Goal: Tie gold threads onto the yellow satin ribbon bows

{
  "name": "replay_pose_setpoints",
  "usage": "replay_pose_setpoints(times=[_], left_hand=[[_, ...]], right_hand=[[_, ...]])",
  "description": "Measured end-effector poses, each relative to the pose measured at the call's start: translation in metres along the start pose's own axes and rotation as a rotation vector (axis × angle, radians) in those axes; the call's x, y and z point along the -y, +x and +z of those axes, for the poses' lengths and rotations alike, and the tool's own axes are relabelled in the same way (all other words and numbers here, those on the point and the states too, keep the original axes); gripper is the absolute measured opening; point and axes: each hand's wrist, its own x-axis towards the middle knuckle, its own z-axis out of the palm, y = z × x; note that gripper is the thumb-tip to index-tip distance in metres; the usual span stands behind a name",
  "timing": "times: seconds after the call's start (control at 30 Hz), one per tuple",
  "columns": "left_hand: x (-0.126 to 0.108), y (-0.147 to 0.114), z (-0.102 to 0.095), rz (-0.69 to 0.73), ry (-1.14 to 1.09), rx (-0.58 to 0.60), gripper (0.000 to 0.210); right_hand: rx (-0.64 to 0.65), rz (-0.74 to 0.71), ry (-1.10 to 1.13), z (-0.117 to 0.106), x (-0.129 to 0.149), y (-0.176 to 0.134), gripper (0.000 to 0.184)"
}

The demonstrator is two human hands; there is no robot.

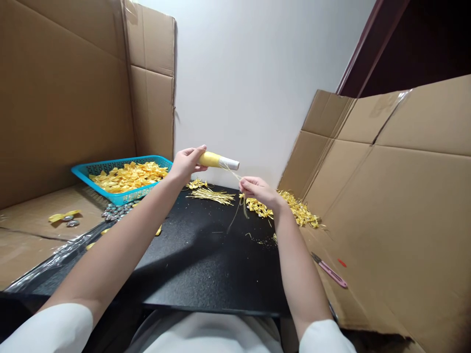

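While the left hand (187, 163) grips a yellow thread spool with a white tip (218, 160) above the black work board (206, 260), the fingers are curled around its yellow end. A thin yellow strand (232, 172) runs from the tip down to the right hand (257, 190), which pinches it, just beside and slightly lower. Small yellow ribbon flowers (294, 208) lie heaped behind that hand. A turquoise plastic basket of yellow petals (127, 179) sits to the left, a pink cutter (330, 271) on the cardboard at right.
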Motion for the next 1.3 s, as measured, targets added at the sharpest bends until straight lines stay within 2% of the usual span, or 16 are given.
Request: replay_pose_setpoints(times=[0.17,0.3,0.37,0.47,0.53,0.7,0.8,0.87,0.9,0.93,1.03,1.07,1.13,1.2,1.3], left_hand=[[0.004,0.009,-0.008,0.013,-0.012,-0.120,0.028],[0.004,0.013,-0.014,0.023,-0.018,-0.172,0.028],[0.004,0.015,-0.016,0.025,-0.025,-0.188,0.027],[0.005,0.016,-0.018,0.019,-0.027,-0.206,0.026],[0.005,0.016,-0.018,0.013,-0.019,-0.200,0.025],[0.005,0.010,-0.012,0.024,0.016,-0.114,0.026],[0.005,0.004,-0.007,0.081,0.043,-0.059,0.028],[0.005,-0.001,-0.003,0.110,0.064,-0.030,0.030],[0.004,-0.004,-0.001,0.119,0.074,-0.015,0.031],[0.003,-0.008,0.002,0.126,0.083,0.002,0.031],[0.001,-0.019,0.009,0.139,0.097,0.049,0.031],[0.000,-0.022,0.012,0.140,0.100,0.065,0.031],[0.000,-0.027,0.015,0.139,0.112,0.096,0.032],[0.002,-0.029,0.017,0.163,0.142,0.113,0.033],[0.004,-0.029,0.016,0.237,0.196,0.099,0.035]], right_hand=[[0.018,0.048,-0.067,-0.024,0.013,-0.022,0.041],[0.061,0.138,-0.131,-0.040,0.013,-0.036,0.039],[0.038,0.165,-0.137,-0.048,0.010,-0.043,0.038],[-0.068,0.141,-0.052,-0.062,0.005,-0.052,0.038],[-0.218,0.073,0.035,-0.070,0.001,-0.056,0.038],[-0.788,0.012,0.040,-0.081,-0.005,-0.048,0.035],[-1.111,-0.045,0.048,-0.077,-0.005,-0.033,0.032],[-1.260,-0.079,0.029,-0.065,-0.004,-0.021,0.030],[-1.259,-0.084,0.005,-0.056,-0.003,-0.015,0.031],[-1.203,-0.079,-0.023,-0.045,-0.002,-0.010,0.033],[-0.882,-0.033,-0.108,-0.003,-0.001,0.006,0.053],[-0.805,-0.029,-0.152,0.011,0.000,0.010,0.059],[-0.738,-0.091,-0.310,0.033,0.000,0.017,0.064],[-0.691,-0.146,-0.446,0.045,0.001,0.021,0.051],[-0.603,-0.159,-0.493,0.042,0.000,0.021,0.027]])
